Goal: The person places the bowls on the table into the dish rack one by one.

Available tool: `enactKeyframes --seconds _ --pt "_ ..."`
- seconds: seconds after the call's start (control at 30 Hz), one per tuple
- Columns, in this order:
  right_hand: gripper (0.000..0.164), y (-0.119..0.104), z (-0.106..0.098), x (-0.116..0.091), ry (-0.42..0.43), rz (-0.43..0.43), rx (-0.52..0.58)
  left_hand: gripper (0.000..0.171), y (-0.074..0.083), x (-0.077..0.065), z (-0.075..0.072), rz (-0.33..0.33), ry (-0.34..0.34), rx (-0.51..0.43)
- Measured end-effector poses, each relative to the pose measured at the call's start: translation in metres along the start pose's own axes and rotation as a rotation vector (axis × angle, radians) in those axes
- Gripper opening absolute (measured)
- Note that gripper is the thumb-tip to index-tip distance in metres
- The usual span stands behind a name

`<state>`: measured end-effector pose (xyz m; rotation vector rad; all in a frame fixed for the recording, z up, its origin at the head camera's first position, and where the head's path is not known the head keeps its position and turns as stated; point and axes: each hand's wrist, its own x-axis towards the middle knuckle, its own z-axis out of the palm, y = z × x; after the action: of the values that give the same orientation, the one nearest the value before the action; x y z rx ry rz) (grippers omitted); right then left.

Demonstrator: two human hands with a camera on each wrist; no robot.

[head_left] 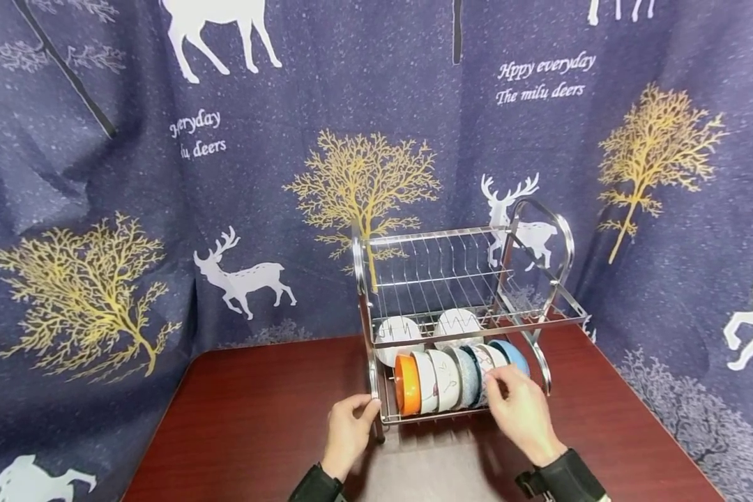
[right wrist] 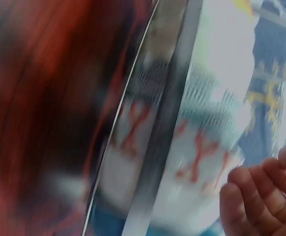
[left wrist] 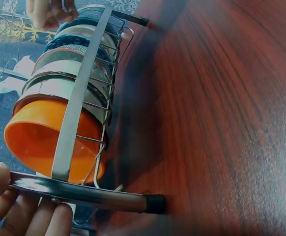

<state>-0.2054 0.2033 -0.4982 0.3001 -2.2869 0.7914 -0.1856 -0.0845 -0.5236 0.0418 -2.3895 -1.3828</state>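
Observation:
A two-tier metal dish rack [head_left: 477,333] stands on the table, with a row of bowls on edge along its lower tier. An orange bowl [left wrist: 40,118] comes first on the left, then white, patterned and blue ones. My left hand [head_left: 349,429] grips the rack's left leg tube [left wrist: 59,187], thumb above and fingers beneath. Toward the row's right end, my right hand [head_left: 522,411] is beside a white bowl with red markings [right wrist: 192,162]. Its fingers [right wrist: 251,196] are loosely bent with nothing between them, fingertips close to the bowl's rim. The right wrist view is blurred.
Two white rounded dishes, one at the left [head_left: 398,335] and one farther right [head_left: 457,326], sit behind the bowls. The upper tier [head_left: 439,282] overhangs them. A reddish-brown table [head_left: 257,411] lies under the rack, and a dark blue deer-print cloth [head_left: 238,195] hangs close behind.

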Motion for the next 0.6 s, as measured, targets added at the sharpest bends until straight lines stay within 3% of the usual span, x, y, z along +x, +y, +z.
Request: enactKeyframes --seconds 0.13,0.33,0.4,0.6 --pt "0.009 -0.023 0.013 0.000 -0.100 -0.106 0.076 0.008 0.002 0.000 -0.008 0.014 -0.009 0.046" --pt "0.013 -0.055 0.027 0.000 -0.180 -0.221 0.114 0.004 0.004 -0.001 -0.020 0.043 -0.023 0.122" --pt "0.016 -0.063 0.030 0.000 -0.206 -0.249 0.120 0.005 0.004 -0.002 -0.024 0.080 -0.029 0.151" --pt "0.015 -0.084 0.040 0.003 -0.250 -0.378 0.138 0.008 0.008 -0.007 -0.041 0.276 -0.087 0.230"
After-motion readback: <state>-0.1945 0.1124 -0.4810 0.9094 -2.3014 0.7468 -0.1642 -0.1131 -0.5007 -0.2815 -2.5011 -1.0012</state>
